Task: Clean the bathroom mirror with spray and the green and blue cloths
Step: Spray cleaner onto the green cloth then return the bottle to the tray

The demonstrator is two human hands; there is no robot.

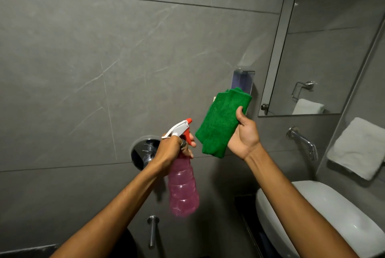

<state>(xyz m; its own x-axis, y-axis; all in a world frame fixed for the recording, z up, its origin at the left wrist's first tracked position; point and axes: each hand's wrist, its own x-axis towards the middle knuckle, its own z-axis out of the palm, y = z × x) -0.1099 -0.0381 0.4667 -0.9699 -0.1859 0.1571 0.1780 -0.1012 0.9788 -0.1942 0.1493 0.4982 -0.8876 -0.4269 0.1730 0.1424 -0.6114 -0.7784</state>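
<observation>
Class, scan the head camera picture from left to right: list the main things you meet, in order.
Round chrome wall valve → pink spray bottle with white and red trigger in the left hand → folded green cloth → right hand → chrome wall tap → white folded towel.

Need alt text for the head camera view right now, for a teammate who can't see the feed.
The left hand grips a pink translucent spray bottle with a white and red trigger head, while the right hand holds a folded green microfibre cloth beside it. Both are raised before a grey tiled wall; the frameless rectangular mirror hangs to the right.
</observation>
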